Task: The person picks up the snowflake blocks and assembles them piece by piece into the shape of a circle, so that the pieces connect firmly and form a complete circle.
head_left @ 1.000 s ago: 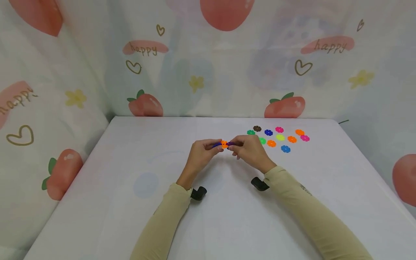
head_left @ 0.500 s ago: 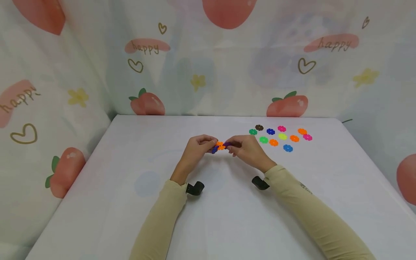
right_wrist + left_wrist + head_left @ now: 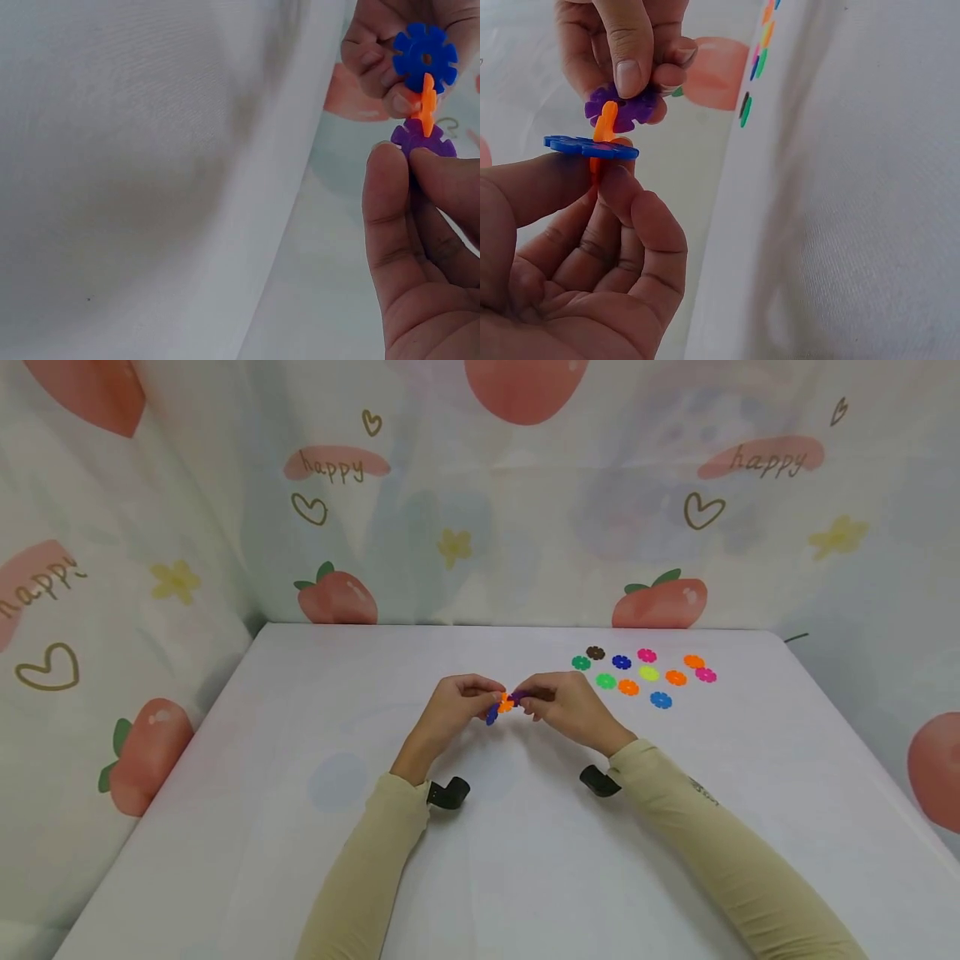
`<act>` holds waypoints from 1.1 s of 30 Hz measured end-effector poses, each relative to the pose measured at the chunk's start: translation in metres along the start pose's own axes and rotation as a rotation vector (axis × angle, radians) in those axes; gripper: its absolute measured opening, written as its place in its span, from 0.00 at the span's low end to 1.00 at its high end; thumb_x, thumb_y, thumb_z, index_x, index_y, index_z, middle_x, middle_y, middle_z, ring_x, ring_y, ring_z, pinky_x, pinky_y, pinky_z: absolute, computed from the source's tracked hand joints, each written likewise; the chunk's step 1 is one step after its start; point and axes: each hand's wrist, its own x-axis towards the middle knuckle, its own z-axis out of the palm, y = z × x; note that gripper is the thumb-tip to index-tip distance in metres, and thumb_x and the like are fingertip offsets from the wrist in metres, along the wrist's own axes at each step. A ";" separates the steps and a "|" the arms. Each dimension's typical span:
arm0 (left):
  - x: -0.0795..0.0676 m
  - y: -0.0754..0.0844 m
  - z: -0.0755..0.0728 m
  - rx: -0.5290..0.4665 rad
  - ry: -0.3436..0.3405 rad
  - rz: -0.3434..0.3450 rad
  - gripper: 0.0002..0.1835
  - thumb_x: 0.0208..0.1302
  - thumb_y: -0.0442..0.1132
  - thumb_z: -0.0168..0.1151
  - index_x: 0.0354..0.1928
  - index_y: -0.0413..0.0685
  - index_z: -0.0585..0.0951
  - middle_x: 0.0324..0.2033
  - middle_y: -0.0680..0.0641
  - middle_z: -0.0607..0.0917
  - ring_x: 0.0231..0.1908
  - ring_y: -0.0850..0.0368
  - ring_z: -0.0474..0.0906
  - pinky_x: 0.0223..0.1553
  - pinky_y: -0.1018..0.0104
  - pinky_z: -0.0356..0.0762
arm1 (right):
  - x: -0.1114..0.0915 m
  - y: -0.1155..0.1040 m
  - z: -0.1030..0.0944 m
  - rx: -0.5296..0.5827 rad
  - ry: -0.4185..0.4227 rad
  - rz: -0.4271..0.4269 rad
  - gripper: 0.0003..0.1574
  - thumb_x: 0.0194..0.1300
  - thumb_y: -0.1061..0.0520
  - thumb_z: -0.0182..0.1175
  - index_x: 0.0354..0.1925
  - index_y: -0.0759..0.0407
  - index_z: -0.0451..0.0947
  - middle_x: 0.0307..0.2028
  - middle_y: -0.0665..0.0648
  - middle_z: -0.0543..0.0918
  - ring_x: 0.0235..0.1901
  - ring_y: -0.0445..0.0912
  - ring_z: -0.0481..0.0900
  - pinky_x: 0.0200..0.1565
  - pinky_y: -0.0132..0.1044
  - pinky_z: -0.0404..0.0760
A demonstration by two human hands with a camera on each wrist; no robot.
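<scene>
The left hand (image 3: pixel 459 703) pinches an orange interlocking disc (image 3: pixel 427 109), a blue disc (image 3: pixel 425 56) slotted on it, and the right hand (image 3: pixel 564 703) a purple disc (image 3: pixel 636 109), above the bench (image 3: pixel 525 860) toward its far edge. Misaligned notches or a sideways push could pop them apart. Eleven loose discs (image 3: pixel 649 673) lie near the far right corner: three orange, two pink, two green, two blue, one yellow, one brown.

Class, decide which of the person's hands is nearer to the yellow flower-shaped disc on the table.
Right. In the head view, the right hand is left of the yellow disc and closer to the person; the left hand is farther left.
</scene>
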 end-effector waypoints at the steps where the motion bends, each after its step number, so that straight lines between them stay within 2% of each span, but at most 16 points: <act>1: 0.000 0.000 0.000 0.004 0.001 -0.006 0.09 0.76 0.33 0.67 0.50 0.34 0.88 0.43 0.42 0.91 0.36 0.53 0.84 0.46 0.64 0.83 | 0.000 0.000 0.000 0.004 0.001 -0.001 0.09 0.71 0.71 0.67 0.48 0.69 0.88 0.37 0.65 0.89 0.33 0.50 0.86 0.40 0.37 0.87; 16: 0.000 0.002 0.003 0.056 0.006 -0.047 0.08 0.76 0.33 0.67 0.50 0.35 0.88 0.44 0.42 0.90 0.36 0.53 0.82 0.42 0.67 0.82 | 0.001 0.001 0.009 0.001 0.002 0.013 0.08 0.71 0.71 0.66 0.47 0.69 0.88 0.38 0.65 0.89 0.32 0.50 0.86 0.40 0.38 0.87; 20: -0.001 0.003 0.001 0.069 0.008 -0.049 0.09 0.76 0.33 0.67 0.52 0.37 0.88 0.46 0.42 0.90 0.38 0.52 0.83 0.44 0.66 0.83 | 0.000 0.001 0.007 -0.023 -0.005 0.001 0.12 0.71 0.67 0.69 0.52 0.67 0.88 0.43 0.61 0.90 0.36 0.51 0.87 0.41 0.40 0.87; 25: -0.001 0.003 -0.002 0.079 0.042 -0.058 0.09 0.77 0.35 0.66 0.52 0.39 0.89 0.45 0.43 0.90 0.39 0.51 0.83 0.46 0.64 0.83 | 0.002 0.002 -0.001 -0.063 0.012 -0.009 0.20 0.74 0.60 0.69 0.60 0.67 0.84 0.50 0.60 0.89 0.44 0.52 0.87 0.48 0.48 0.87; 30: -0.001 0.003 -0.003 0.075 0.032 -0.073 0.08 0.77 0.34 0.66 0.52 0.38 0.88 0.44 0.43 0.90 0.39 0.50 0.83 0.47 0.63 0.83 | 0.004 0.010 -0.011 -0.092 0.048 0.028 0.22 0.77 0.57 0.66 0.62 0.68 0.82 0.55 0.62 0.87 0.52 0.55 0.84 0.55 0.52 0.82; 33: 0.000 0.003 -0.002 0.083 0.017 -0.085 0.09 0.78 0.34 0.65 0.52 0.38 0.87 0.45 0.43 0.90 0.40 0.51 0.84 0.47 0.64 0.83 | 0.004 0.018 -0.020 -0.110 0.071 0.068 0.22 0.78 0.57 0.64 0.63 0.68 0.82 0.56 0.63 0.87 0.55 0.56 0.82 0.56 0.52 0.80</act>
